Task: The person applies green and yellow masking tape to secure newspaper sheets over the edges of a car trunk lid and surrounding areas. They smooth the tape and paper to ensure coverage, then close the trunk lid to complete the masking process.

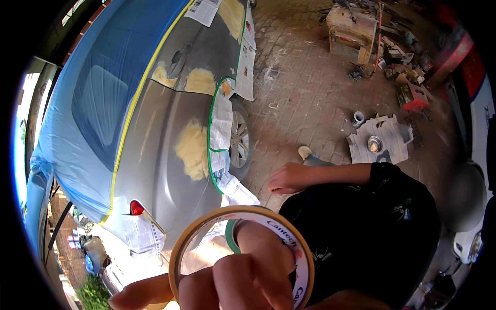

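Note:
Close up at the lower edge, my left hand [227, 281] has its fingers curled through a roll of tan tape [176, 248]. The roll's white inner core is printed, and one finger points out to the left. Through the ring shows part of a green tape roll [230, 235]. My right hand [285, 178] lies beside my black shirt, bent at the wrist with its fingers curled under; whether it holds anything is hidden. To the left stands a grey car [155, 124] with cream filler patches [194, 150], newspaper [221, 126] edged in green tape, and blue sheeting [54, 139] along yellow tape [135, 95].
Stained paving [289, 77] runs beside the car's wheel [239, 137]. A flattened grey sheet [356, 147] carries a metal tin [374, 140], with a white cup [357, 119] nearby. A wooden stand [351, 28], a red crate [413, 99] and scattered scrap are farther right.

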`<action>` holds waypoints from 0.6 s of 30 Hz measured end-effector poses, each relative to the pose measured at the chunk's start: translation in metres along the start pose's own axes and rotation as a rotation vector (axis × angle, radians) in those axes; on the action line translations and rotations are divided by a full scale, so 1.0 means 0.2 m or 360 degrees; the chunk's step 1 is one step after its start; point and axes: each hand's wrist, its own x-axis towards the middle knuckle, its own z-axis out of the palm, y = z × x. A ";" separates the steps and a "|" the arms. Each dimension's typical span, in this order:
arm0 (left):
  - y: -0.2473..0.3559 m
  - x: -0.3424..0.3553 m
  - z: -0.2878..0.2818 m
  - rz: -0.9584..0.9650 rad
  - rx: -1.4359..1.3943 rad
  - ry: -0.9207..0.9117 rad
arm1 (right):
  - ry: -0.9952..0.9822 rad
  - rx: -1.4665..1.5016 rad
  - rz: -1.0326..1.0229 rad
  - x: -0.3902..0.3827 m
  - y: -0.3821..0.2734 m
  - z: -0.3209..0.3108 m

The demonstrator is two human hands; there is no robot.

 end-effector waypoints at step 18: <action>-0.71 0.61 -1.22 0.0110 0.0475 0.0264 | 0.0173 0.0093 0.0103 0.23 1.02 -0.89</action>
